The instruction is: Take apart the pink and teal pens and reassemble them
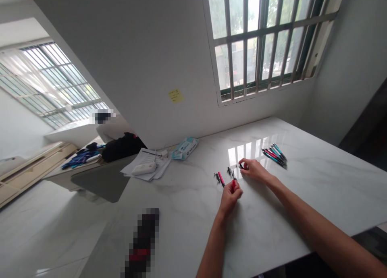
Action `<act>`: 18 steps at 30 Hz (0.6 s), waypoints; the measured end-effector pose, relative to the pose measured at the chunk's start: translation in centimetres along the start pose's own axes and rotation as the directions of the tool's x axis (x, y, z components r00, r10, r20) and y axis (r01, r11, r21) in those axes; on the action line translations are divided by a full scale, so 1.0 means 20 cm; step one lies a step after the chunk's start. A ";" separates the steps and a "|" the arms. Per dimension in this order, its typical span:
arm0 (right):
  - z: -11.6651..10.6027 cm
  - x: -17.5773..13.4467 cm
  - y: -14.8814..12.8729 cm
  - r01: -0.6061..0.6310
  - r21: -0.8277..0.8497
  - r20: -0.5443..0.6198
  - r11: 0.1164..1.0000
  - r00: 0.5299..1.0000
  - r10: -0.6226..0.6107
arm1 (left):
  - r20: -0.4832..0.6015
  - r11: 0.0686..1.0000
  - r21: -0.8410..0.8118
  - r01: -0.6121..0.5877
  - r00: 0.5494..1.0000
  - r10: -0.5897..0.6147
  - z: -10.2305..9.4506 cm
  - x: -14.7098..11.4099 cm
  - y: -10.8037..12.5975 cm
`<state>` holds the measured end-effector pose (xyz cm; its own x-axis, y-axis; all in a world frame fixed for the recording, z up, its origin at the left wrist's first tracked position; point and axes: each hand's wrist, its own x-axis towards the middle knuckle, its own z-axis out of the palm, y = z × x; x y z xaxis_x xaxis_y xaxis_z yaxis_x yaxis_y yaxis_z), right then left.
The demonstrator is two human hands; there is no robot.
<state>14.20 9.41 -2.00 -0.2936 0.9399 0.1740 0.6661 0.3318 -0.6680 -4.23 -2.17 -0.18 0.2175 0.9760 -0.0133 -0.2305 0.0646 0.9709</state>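
My left hand [230, 196] is closed round a red pen barrel [234, 183], whose end shows above the fingers. To its right, my right hand [255, 169] pinches a small black pen part [241, 166] just over the table. Between and beside the hands lie loose pen pieces: a black grip piece [229, 171] with thin parts close by, another red barrel [221, 178], and a second black piece [217, 177]. The fingers hide part of what each hand holds.
Several red, teal and black pens [274, 155] lie in a group on the white marbled table [317, 169]. A wipes packet [185, 148], papers [163, 170] and a white device [144, 168] rest near the wall. Another person [113, 127] is in the background left.
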 end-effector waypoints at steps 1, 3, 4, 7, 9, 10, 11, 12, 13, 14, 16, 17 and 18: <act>0.00 0.00 0.00 0.003 -0.004 0.007 1.000 1.000 -0.003 | -0.002 1.000 0.004 0.005 1.000 -0.005 0.00 0.00 0.00; 0.00 0.00 -0.01 -0.003 -0.006 0.013 1.000 1.000 0.003 | -0.009 1.000 0.019 0.015 1.000 -0.015 0.00 0.00 0.00; 0.00 0.00 -0.01 -0.007 -0.007 0.016 1.000 1.000 0.007 | -0.011 1.000 0.023 0.018 1.000 -0.018 0.01 0.00 0.00; 0.01 0.01 -0.01 0.017 -0.027 -0.013 0.999 1.000 -0.017 | -0.009 1.000 0.019 0.014 1.000 -0.014 0.01 0.00 0.01; 0.03 0.03 0.00 0.049 -0.047 -0.058 0.998 0.997 -0.052 | -0.007 1.000 0.013 0.011 1.000 -0.011 0.01 0.00 0.01; 0.05 0.04 0.00 0.061 -0.052 -0.079 0.997 0.995 -0.065 | -0.008 1.000 0.012 0.012 1.000 -0.012 0.01 0.00 0.01; 0.07 0.05 0.00 0.068 -0.053 -0.094 0.996 0.993 -0.073 | -0.011 1.000 0.012 0.013 1.000 -0.013 0.01 0.00 0.01; 0.09 0.06 0.01 0.073 -0.050 -0.107 0.996 0.991 -0.078 | -0.013 1.000 0.012 0.013 1.000 -0.013 0.01 0.00 0.01; 0.10 0.07 0.01 0.077 -0.044 -0.121 0.996 0.989 -0.082 | -0.014 1.000 0.013 0.015 1.000 -0.014 0.01 0.00 0.01; 0.12 0.08 0.02 0.082 -0.038 -0.138 0.996 0.987 -0.086 | -0.012 1.000 0.015 0.016 1.000 -0.015 0.01 0.00 0.01; 0.13 0.09 0.02 0.092 -0.023 -0.168 0.996 0.981 -0.095 | -0.007 1.000 0.017 0.015 1.000 -0.015 0.01 0.00 0.01; 0.14 0.10 0.02 0.096 -0.016 -0.177 0.995 0.979 -0.098 | -0.005 1.000 0.018 0.014 1.000 -0.014 0.01 0.00 0.02; 0.14 0.10 0.03 0.100 -0.012 -0.180 0.995 0.978 -0.101 | -0.004 1.000 0.021 0.013 1.000 -0.013 0.02 0.01 0.02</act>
<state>12.04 11.29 -3.99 -0.2306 0.9008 0.3680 0.6418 0.4251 -0.6383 -3.97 -2.12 0.20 0.2163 0.9760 -0.0269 -0.2080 0.0730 0.9754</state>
